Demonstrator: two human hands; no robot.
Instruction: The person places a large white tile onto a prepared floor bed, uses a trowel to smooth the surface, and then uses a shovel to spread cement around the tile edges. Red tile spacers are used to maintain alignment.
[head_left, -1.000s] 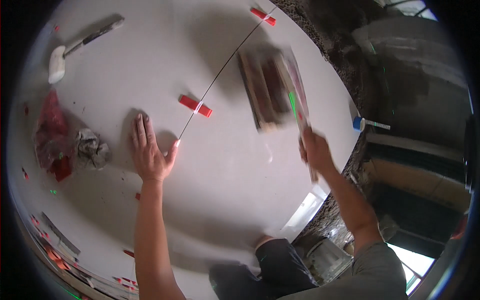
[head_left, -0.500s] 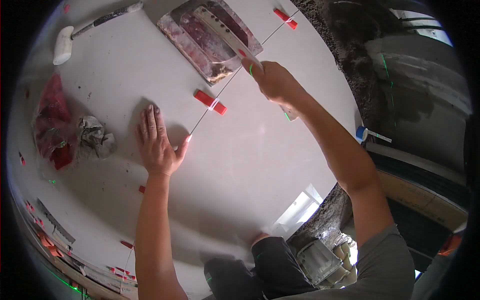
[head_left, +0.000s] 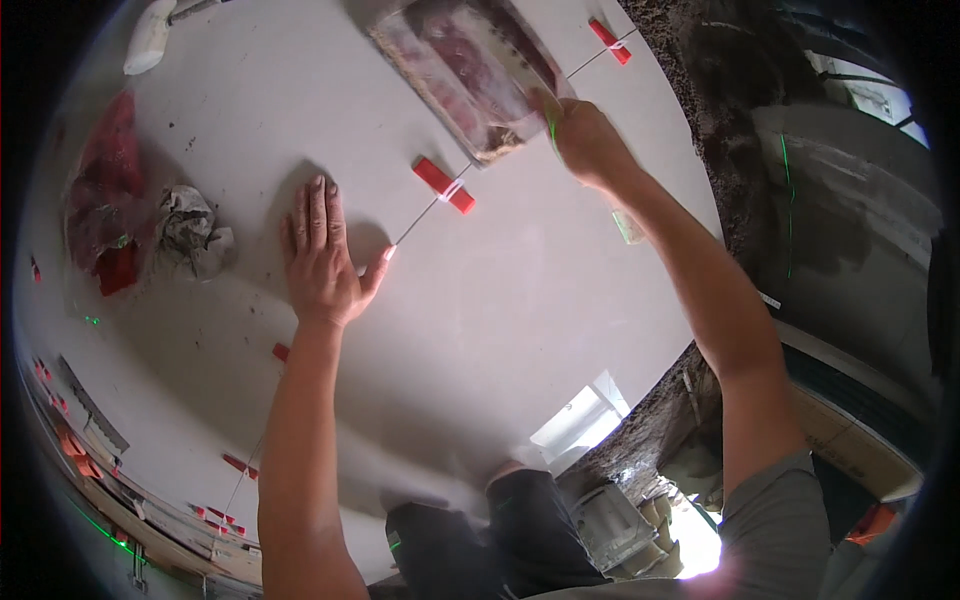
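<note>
My left hand (head_left: 325, 265) lies flat on a large pale floor tile (head_left: 500, 300). Its fingers are stretched, the thumb beside a joint line. Wrapped round the long pale handle of a flat rectangular tile beater (head_left: 437, 88) is my right hand (head_left: 595, 150). The beater is red and grey, stained with dried mortar and blurred by motion; whether its plate touches the tile I cannot tell. Just short of its near corner, a red levelling wedge (head_left: 432, 175) sits in a white clip across the joint. Farther along the joint stands another red wedge (head_left: 603, 34) in a clip.
To the left lie a clear bag with red pieces (head_left: 105, 190), some crumpled paper (head_left: 188, 235) and a white-headed mallet (head_left: 150, 38). More red wedges (head_left: 238, 466) mark joints at lower left. Dark rough soil (head_left: 690, 120) borders the tiles on the right. Stacked buckets (head_left: 610, 530) stand by my knees.
The view has shifted, so floor things appear somewhat to the right. My right hand and the tile beater have moved a little rightward over the joint. The left hand stays flat.
</note>
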